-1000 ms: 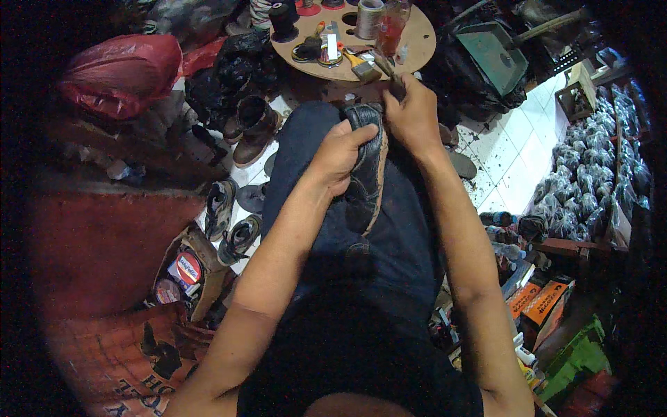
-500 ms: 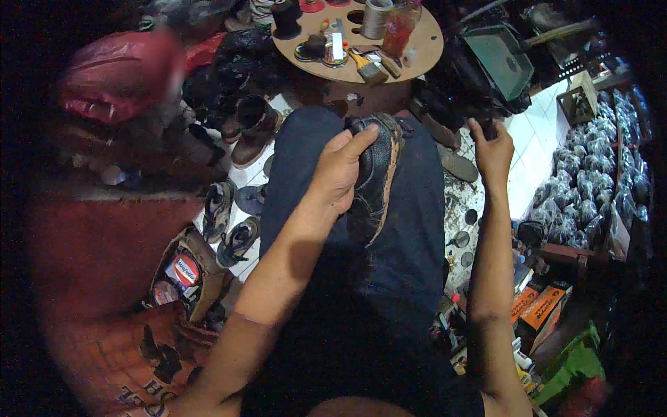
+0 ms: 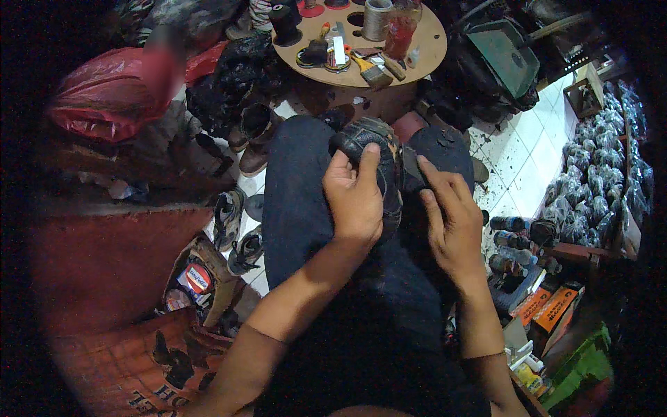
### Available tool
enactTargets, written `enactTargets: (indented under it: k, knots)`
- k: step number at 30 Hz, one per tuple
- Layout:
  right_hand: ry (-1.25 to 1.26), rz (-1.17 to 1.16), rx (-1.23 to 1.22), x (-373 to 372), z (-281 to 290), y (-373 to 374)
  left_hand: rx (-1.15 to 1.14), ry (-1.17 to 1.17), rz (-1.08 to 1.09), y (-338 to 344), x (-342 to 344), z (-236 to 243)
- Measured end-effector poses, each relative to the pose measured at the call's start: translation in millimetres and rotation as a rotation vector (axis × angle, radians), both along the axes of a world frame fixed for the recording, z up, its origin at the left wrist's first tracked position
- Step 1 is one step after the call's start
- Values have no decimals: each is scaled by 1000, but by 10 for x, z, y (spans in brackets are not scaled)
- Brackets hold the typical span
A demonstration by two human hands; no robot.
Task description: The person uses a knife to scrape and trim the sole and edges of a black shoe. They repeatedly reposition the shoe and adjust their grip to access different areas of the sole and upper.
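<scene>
A dark worn shoe lies on my lap, across my knees in dark trousers. My left hand grips the shoe from above, thumb and fingers wrapped over its top. My right hand rests against the shoe's right side, fingers extended and touching a dark strip at the shoe's edge. What the right fingers pinch, if anything, is hard to make out.
A round wooden table ahead carries a brush, thread spools, a red jar and small tools. Shoes and boots lie on the floor to the left, by a red plastic bag. Bottles, boxes and white tiles are at the right.
My right hand, which had reached out to the right half a second ago, has come back to the shoe's right side. My left hand has kept its grip on the shoe.
</scene>
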State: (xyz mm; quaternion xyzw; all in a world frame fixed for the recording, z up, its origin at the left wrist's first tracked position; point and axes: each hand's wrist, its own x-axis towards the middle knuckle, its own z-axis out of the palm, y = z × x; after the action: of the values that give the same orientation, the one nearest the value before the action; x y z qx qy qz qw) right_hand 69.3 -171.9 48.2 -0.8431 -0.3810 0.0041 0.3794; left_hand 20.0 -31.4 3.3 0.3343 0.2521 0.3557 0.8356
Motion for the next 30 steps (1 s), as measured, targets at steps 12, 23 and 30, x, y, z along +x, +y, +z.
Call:
enactTargets:
  k: [12, 23, 30]
  knots:
    - [-56, -52, -58, 23, -92, 64, -129, -55, -129, -96, 79, -166]
    - [46, -78, -61, -21, -59, 33, -77, -43, -121, -152, 93, -147]
    - [-69, -221, -111, -39, -164, 213, -29, 30, -150, -135, 166, -199]
